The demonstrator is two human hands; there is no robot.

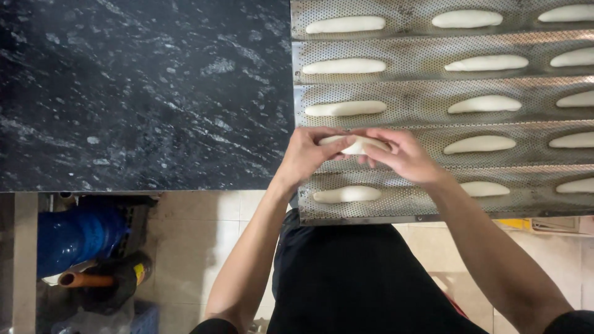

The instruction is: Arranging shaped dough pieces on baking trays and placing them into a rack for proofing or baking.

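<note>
Both hands on one dough piece (pixel 356 144), held over the fourth channel from the top of the perforated metal baking tray (pixel 421 83), left column. Left hand (pixel 309 154) curls its fingers (pixel 331 137) around the dough's left end; right hand (pixel 402 154) wraps its fingers (pixel 374 139) over the right end. Fingers of both hands half closed, pinching the dough from both sides, fingertips nearly meeting over the middle. Dough is pale, elongated, mostly covered by the hands; can't tell if it touches the tray or sits just above it.

Tray has long horizontal channels, five visible. Shaped loaves already lie in them: left column at top (pixel 345 25), second (pixel 344 66), third (pixel 345 109) and the bottom one (pixel 346 194) just below the hands. Middle column has loaves (pixel 484 104) in each row, the lowest partly hidden by the right forearm. More loaves at the right edge, cut off by the frame.

Tray sits to the right of a black speckled stone counter (pixel 142 93), tray's near edge overhanging toward the person. Person wears dark clothes (pixel 352 278). Below the counter edge, tiled floor (pixel 192 247), a blue container (pixel 77 238) and an orange-handled tool (pixel 86 279) at lower left.
</note>
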